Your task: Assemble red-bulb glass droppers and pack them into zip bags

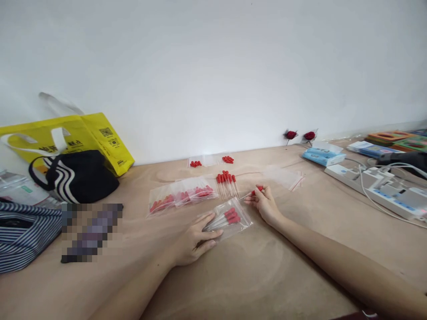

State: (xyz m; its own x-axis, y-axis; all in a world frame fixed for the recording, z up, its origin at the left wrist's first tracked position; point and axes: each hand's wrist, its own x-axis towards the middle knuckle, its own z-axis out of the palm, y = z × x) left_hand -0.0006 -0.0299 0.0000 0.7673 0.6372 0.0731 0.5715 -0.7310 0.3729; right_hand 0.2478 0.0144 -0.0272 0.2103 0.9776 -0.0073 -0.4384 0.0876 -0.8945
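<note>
A dropper with a red rubber bulb [256, 191] is pinched in my right hand [265, 206], its clear stem pointing left. Beside it, a clear zip bag [245, 218] holds several red-bulbed droppers [232, 215], bulbs to the right. My left hand [195, 238] grips the bag's left end, with fingers over the plastic around the stems. Just behind lies a loose row of droppers [226, 178], red bulbs facing the wall. Left of them are overlapping filled zip bags [182, 193], also showing red bulbs.
Farther back are small groups of red bulbs [196, 164] on clear bags. Flat zip bags [283, 177] lie at right, near a blue tissue pack [323, 155] and a white power strip [376, 191] with cables. A yellow bag [110, 142] and black pouch [88, 175] stand left.
</note>
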